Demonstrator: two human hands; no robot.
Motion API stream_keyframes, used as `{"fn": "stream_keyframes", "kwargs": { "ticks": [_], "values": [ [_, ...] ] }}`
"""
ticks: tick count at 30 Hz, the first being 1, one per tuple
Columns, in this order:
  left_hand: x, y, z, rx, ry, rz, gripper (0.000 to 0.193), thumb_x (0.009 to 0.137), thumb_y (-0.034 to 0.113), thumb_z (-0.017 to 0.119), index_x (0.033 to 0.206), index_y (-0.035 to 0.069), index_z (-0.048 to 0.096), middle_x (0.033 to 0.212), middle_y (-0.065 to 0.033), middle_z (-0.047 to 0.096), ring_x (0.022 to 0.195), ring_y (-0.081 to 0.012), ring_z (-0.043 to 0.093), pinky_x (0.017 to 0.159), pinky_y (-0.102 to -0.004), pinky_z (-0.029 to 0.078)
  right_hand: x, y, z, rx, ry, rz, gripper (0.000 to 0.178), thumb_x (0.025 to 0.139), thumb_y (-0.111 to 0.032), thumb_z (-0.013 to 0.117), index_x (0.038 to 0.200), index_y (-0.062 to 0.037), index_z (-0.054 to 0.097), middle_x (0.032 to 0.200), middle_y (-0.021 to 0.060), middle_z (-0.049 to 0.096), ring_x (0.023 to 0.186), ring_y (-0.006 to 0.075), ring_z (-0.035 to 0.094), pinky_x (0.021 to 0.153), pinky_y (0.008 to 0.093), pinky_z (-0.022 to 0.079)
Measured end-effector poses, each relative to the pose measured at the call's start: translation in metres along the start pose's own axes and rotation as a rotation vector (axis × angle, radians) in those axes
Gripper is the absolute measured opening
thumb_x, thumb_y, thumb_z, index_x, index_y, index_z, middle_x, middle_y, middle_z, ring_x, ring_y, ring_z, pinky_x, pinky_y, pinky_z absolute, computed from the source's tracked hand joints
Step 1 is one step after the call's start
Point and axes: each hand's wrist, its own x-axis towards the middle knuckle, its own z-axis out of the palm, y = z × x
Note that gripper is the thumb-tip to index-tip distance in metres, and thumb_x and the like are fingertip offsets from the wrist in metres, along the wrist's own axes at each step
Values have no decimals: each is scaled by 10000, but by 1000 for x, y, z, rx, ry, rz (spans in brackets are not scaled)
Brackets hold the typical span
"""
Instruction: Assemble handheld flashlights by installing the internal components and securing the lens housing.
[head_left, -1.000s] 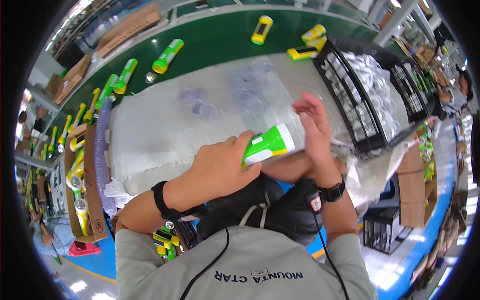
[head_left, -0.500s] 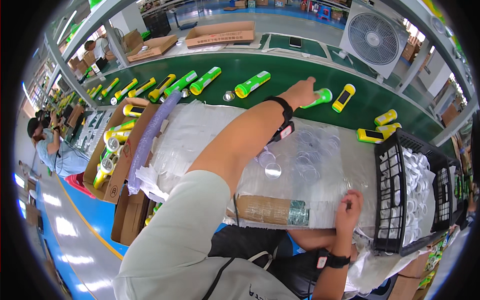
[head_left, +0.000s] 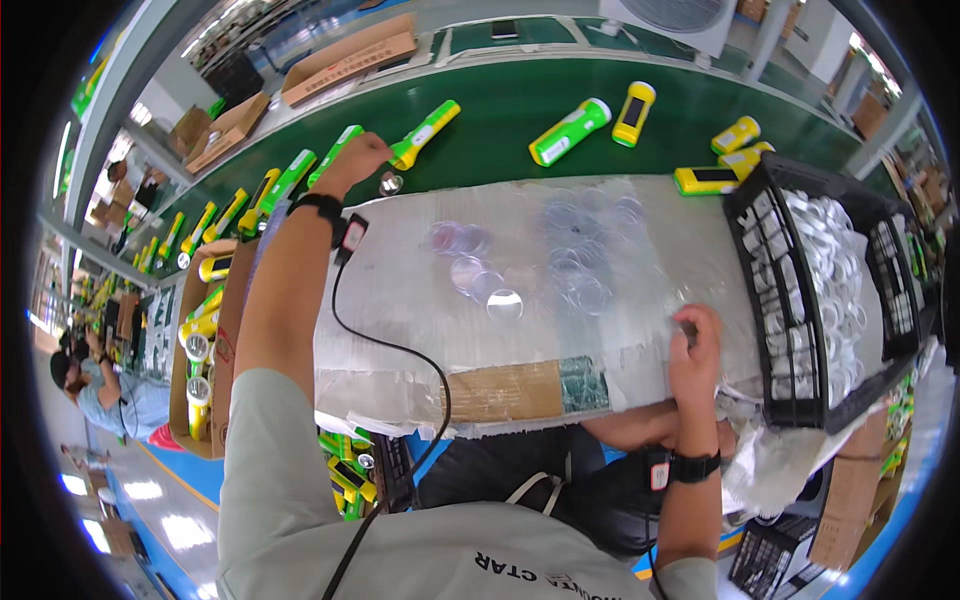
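Note:
My left hand (head_left: 355, 163) reaches over the green belt with its fingers curled. It covers the near end of one green flashlight (head_left: 333, 153), and its fingertips are close to the yellow head of a second flashlight (head_left: 428, 132). What lies inside the fingers is hidden. Just below sits a small silvery reflector cup (head_left: 390, 183). My right hand (head_left: 697, 345) rests above the right side of the plastic-covered work surface (head_left: 400, 300). Its fingers are half bent, the thumb apart, and nothing shows between them. Clear round discs (head_left: 504, 304) are scattered across the middle.
At the right stands a black crate (head_left: 800, 340) full of white rings. An open carton (head_left: 228, 370) of flashlights is at the left. More flashlights (head_left: 570, 130) lie along the belt. A cable (head_left: 400, 348) hangs from my left wrist across the surface. A person sits at far left.
My left hand has let go of a flashlight on the right of the belt and moved left to others. The view has turned, and my right hand stays above the work surface.

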Motion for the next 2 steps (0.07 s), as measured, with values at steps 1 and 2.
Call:
{"fn": "stream_keyframes", "kwargs": {
  "ticks": [1,2],
  "values": [
    [1,-5,7,11,162,73,563,813,446,619,1207,53,532,1100,-148,602,967,-248,596,846,-368,462,-2,0,0,-18,19,17,248,671,45,514,896,-50,557,1017,139,555,981,319,511,888,372,404],
    [8,-4,12,7,145,98,563,813,446,619,1207,53,532,1100,-148,602,967,-248,596,846,-368,462,-3,1,0,-26,-13,27,247,674,36,526,904,-49,560,1031,146,558,995,310,516,889,373,406]
  ]
}}
